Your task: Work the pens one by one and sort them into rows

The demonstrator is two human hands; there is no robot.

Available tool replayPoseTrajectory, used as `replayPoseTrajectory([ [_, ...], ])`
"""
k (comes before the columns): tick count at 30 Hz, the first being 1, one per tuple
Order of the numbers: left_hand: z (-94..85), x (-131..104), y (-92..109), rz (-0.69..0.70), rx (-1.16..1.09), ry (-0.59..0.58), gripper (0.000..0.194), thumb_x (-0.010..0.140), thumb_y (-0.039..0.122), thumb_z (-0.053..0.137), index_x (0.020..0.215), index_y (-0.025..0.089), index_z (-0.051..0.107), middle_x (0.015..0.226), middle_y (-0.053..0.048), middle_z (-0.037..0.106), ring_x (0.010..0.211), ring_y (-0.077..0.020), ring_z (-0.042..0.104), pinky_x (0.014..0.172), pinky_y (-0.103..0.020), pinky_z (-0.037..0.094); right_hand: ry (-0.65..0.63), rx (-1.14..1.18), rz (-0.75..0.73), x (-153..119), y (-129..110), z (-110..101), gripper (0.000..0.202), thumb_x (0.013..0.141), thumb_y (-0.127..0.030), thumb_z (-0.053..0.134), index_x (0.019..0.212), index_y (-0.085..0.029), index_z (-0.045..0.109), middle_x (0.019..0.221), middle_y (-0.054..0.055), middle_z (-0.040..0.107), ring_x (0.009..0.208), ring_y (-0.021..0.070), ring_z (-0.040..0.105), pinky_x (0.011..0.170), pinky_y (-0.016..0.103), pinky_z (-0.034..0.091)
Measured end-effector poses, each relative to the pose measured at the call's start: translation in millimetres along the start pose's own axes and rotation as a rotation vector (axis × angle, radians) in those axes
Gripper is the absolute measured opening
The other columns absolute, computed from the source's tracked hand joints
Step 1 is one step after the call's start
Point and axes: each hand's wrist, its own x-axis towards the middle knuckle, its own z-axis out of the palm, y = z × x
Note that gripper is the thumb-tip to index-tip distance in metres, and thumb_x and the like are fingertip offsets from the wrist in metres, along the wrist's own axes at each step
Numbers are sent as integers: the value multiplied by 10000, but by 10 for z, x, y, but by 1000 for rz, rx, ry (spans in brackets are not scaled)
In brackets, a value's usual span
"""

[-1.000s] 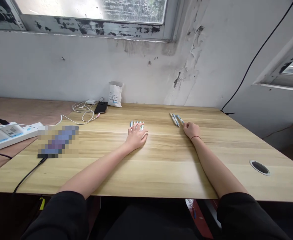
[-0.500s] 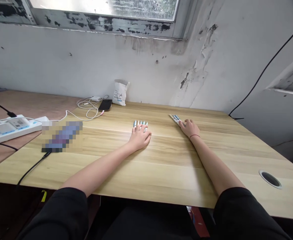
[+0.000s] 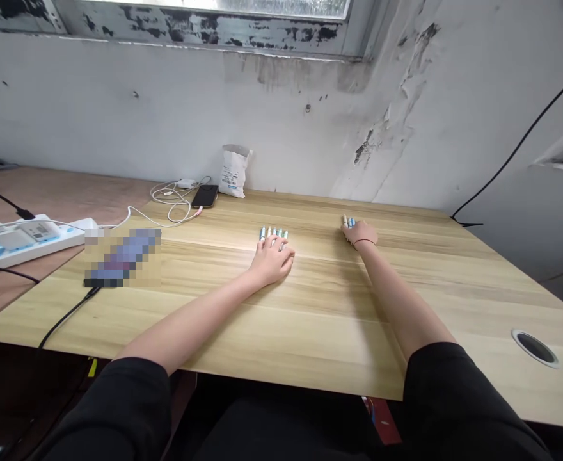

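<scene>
The left hand [image 3: 270, 261] lay spread over lined-up pens [image 3: 263, 234]; the right hand [image 3: 364, 232] clasped bundled pens [image 3: 351, 222], best squeezed evenly.

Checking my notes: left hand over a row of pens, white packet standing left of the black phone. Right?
Not quite: in the head view, the white packet stands to the right of the black phone. The left hand is indeed over a row of pens.

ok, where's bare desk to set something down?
Bare desk: between left hand and right hand; between right forearm and round insert. Crowded: back left, with white adapter, black phone, white packet; also at both hands, with pens.
</scene>
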Motion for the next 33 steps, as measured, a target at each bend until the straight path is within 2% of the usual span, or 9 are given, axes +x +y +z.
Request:
replayPoseTrajectory([
  [3, -15, 11, -14, 1, -7, -9, 161, 828, 327, 525, 931, 282, 639, 1162, -44, 544, 1124, -275, 410, 877, -454, 382, 11, 36, 72, -73, 5, -28, 508, 782, -488, 475, 1042, -78, 625, 1025, 226, 595, 919, 324, 582, 692, 384, 443],
  [5, -47, 31, -37, 0, -18, -16, 202, 843, 346, 502, 978, 278, 635, 1160, -48, 544, 1127, -269, 411, 874, -434, 400, 98, 56, 22, -188, 1, -24, 486, 800, -454, 458, 1089, -85, 587, 1087, 221, 563, 932, 308, 571, 717, 380, 435],
  [8, -115, 72, -91, -29, -37, -5, 260, 877, 359, 444, 1036, 262, 626, 1143, -51, 555, 1141, -243, 416, 915, -399, 395, 150, 151, -241, -486, -57, 16, 397, 796, -349, 489, 1095, -98, 561, 1037, 181, 577, 924, 270, 560, 755, 354, 419],
  [13, -159, 96, -193, -112, -43, -53, 302, 887, 384, 428, 1111, 270, 595, 1222, -37, 541, 1244, -244, 356, 1009, -434, 321, -107, 404, -705, -1153, -398, 111, 299, 810, -302, 483, 1053, -146, 560, 828, 58, 597, 764, 172, 544, 704, 279, 414],
  [15, -128, 85, -227, -145, -50, -112, 300, 888, 393, 425, 1124, 296, 583, 1282, -19, 509, 1275, -257, 331, 1027, -494, 283, -138, 433, -864, -1350, -563, 146, 322, 831, -339, 476, 1090, -163, 550, 806, 43, 578, 749, 160, 522, 695, 267, 402],
  [17, -80, 78, -261, -166, -73, -157, 296, 905, 352, 394, 1133, 299, 574, 1308, -13, 491, 1275, -246, 346, 1033, -506, 281, -147, 423, -940, -1453, -686, 173, 302, 837, -361, 479, 1058, -178, 569, 758, 28, 551, 714, 154, 494, 667, 258, 385],
  [21, 11, 89, -321, -116, -134, -142, 314, 904, 234, 365, 1134, 212, 576, 1282, -58, 508, 1246, -207, 393, 1036, -402, 337, -206, 410, -941, -1449, -771, 172, 281, 824, -348, 493, 1031, -179, 580, 698, 3, 518, 658, 136, 458, 616, 238, 349],
  [27, 53, 104, -345, -88, -163, -77, 280, 857, 168, 424, 1081, 168, 592, 1256, -98, 503, 1174, -214, 459, 1018, -400, 365, -311, 351, -880, -1413, -828, 55, 232, 794, -273, 472, 978, -191, 587, 625, -27, 519, 573, 112, 422, 563, 212, 296],
  [33, 49, 105, -381, -87, -214, -63, 248, 871, 193, 419, 1001, 179, 629, 1151, -74, 552, 1098, -191, 505, 986, -365, 396, -306, 200, -801, -1457, -875, 35, 211, 793, -385, 488, 818, -193, 571, 613, -2, 561, 542, 121, 442, 526, 218, 260],
])
